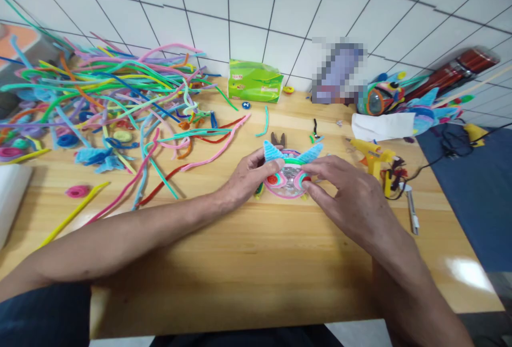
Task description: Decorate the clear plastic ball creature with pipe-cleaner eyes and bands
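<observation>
A pipe-cleaner animal face [289, 189] with a clear round middle, two light-blue pointed ears and red-centred eyes is between my hands above the table. My left hand [256, 173] grips its left side, with the thumb lying on the green band near the ear. At the right eye, the thumb and fingers of my right hand [340, 181] are closed on the edge of the red-centred eye piece. Just behind the face lie dark-jawed pliers [279, 139], partly hidden by it.
A large heap of coloured pipe cleaners [120, 85] covers the table's left side. Along the wall stand a green tissue pack [255, 83] and a red flask [452, 72]. To the right lie a yellow glue gun [374, 156] with its cord and a utility knife [413, 211].
</observation>
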### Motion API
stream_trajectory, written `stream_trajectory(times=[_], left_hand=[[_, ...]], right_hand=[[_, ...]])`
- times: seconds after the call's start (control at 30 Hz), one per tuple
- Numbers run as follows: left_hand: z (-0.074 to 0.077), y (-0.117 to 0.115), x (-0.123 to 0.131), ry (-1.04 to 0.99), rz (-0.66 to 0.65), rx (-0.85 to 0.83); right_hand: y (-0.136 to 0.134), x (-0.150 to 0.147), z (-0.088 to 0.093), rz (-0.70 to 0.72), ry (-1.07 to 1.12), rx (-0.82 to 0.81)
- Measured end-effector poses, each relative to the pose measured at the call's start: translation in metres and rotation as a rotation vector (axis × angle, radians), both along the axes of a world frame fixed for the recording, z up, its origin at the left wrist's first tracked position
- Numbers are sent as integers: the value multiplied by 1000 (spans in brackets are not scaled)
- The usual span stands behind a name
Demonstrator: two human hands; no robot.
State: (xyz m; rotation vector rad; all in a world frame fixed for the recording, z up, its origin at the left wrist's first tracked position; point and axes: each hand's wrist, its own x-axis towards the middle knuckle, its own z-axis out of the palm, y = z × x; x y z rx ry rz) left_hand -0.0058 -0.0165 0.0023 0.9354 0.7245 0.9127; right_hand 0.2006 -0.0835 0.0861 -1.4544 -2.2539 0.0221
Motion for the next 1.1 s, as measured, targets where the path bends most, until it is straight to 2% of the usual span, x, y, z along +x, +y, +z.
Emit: stream_trajectory(times=[0.47,0.73,1.1], left_hand=[[3,0,0,48,11,69],[2,1,1,43,13,43],[1,-1,0,15,-7,29]], right_hand=[[1,-1,1,-3,19,-41],[3,4,0,-65,94,-121],[2,1,-1,-31,78,-118]])
